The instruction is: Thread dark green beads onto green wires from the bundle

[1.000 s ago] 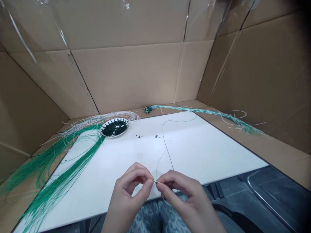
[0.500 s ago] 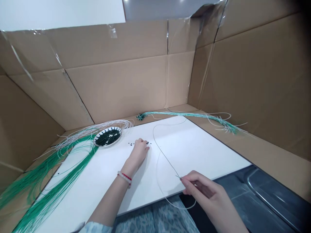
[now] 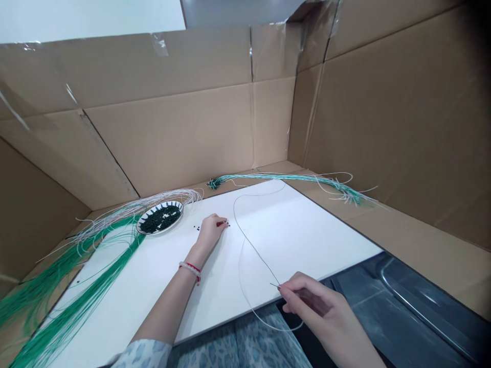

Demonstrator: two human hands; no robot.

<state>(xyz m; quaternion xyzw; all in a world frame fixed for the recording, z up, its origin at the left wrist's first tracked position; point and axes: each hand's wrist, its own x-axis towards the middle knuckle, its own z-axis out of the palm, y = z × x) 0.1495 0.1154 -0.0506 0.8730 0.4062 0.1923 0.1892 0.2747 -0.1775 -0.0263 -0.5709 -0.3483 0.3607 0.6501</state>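
My left hand (image 3: 210, 232) reaches out over the white board (image 3: 314, 230), fingertips pinched down on a few tiny dark beads (image 3: 226, 224) lying loose there. Two more loose beads (image 3: 197, 227) lie just left of it. My right hand (image 3: 310, 301) stays near the board's front edge, pinching the end of a thin green cord (image 3: 249, 240) that loops back across the board. A small patterned dish (image 3: 159, 217) full of dark beads sits to the left of my left hand.
A thick bundle of green and white cords (image 3: 69, 266) fans over the left side. A tied bundle of pale green cords (image 3: 291, 179) lies along the back right. Cardboard walls (image 3: 192, 128) enclose the board. A dark surface (image 3: 414, 317) lies at the lower right.
My hands were together at the front edge a second ago. My left hand has since let go and reached forward to the loose beads; my right hand drew right with the cord end.
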